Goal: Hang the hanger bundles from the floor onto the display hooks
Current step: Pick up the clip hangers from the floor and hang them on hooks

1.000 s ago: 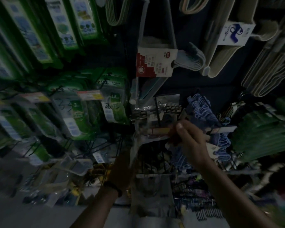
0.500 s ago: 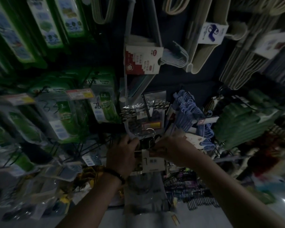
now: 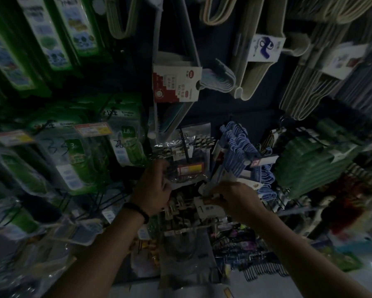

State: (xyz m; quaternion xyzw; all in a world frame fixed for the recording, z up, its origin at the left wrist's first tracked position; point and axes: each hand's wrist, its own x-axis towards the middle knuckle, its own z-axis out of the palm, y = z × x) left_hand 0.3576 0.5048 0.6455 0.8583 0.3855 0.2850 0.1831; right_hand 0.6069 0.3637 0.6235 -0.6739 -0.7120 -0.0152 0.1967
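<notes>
My right hand (image 3: pixel 234 201) pinches the white card of the hanger bundle (image 3: pixel 211 210), which sits low before the display, just under the black hook (image 3: pixel 184 147). My left hand (image 3: pixel 153 190) is curled against the clear packet (image 3: pixel 180 178); I cannot tell whether it grips. A second ago the left hand hung lower and the right reached higher. I count two hands, one held bundle, one blue bundle (image 3: pixel 241 151) and one green bundle (image 3: pixel 305 164) hanging.
</notes>
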